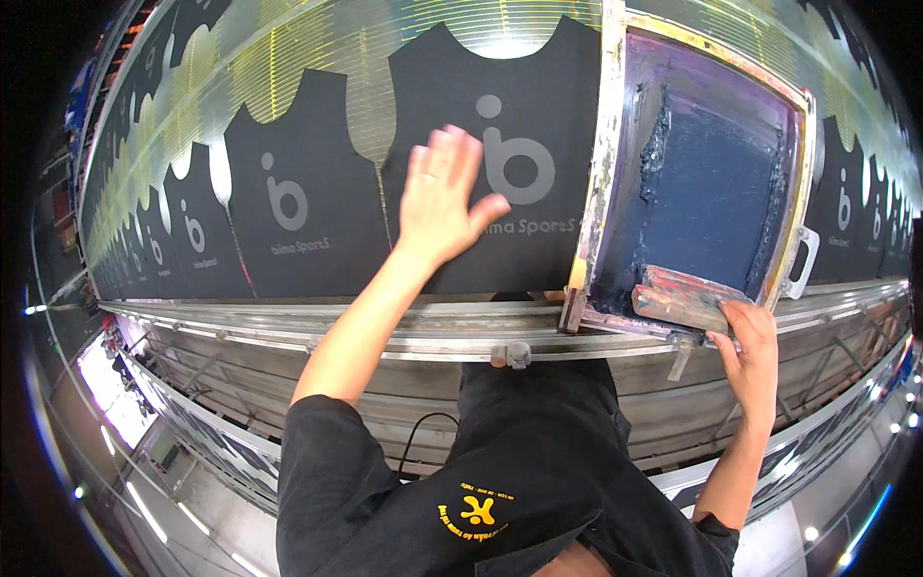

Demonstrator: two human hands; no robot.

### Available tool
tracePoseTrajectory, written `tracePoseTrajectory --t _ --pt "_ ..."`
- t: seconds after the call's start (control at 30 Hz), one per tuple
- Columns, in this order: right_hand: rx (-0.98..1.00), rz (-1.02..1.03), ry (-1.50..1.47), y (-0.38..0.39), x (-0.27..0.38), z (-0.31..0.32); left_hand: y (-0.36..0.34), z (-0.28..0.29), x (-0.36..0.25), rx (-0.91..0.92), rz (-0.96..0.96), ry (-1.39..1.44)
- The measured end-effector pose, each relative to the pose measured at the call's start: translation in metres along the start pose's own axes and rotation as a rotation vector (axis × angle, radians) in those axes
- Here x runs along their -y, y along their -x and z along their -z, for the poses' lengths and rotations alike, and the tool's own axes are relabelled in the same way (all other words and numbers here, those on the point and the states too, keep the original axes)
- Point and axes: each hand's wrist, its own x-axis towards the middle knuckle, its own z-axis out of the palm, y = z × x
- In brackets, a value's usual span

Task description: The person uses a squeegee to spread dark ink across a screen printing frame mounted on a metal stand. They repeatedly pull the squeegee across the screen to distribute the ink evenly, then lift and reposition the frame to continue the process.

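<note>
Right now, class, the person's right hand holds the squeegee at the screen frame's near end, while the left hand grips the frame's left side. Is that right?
Not quite: the left hand grips nothing. The head view shows it open over a black fabric panel, left of the screen frame. The right hand does hold the squeegee at the near end.

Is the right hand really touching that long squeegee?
Touching: the head view shows the right hand gripping the squeegee at its right end.
</note>
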Motion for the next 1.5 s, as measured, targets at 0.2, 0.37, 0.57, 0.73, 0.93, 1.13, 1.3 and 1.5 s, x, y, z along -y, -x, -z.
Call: tracePoseTrajectory --t 0.2,0.37,0.57,0.73,0.93,1.13,1.3,1.5 --pt "-0.007 0.012 0.005 0.003 -0.004 -0.001 -0.02 0.041 -0.086 -0.24 -0.155 0.324" --pt "0.078 0.085 -0.116 -0.003 -0.033 0.014 0.0 0.04 -0.235 -0.044 -0.462 0.424" --pt "-0.439 -0.563 0.223 -0.039 -0.218 0.017 -0.001 -0.004 -0.285 0.097 -0.387 0.272" --pt "-0.606 -0.505 -0.309 -0.067 -0.259 -0.023 0.016 -0.006 -0.29 0.075 -0.32 0.303" --pt "-0.788 -0.394 -0.272 -0.078 -0.198 -0.005 0.052 0.008 -0.287 -0.064 -0.251 0.27" --pt "-0.781 -0.203 -0.616 -0.143 -0.115 -0.077 0.077 0.045 -0.21 -0.046 -0.076 0.199" --pt "-0.759 -0.26 -0.639 -0.163 -0.026 -0.127 0.112 0.064 -0.139 0.012 -0.012 0.153" --pt "-0.631 -0.419 -0.61 -0.173 0.018 -0.139 0.115 0.09 -0.097 0.097 -0.088 0.101"
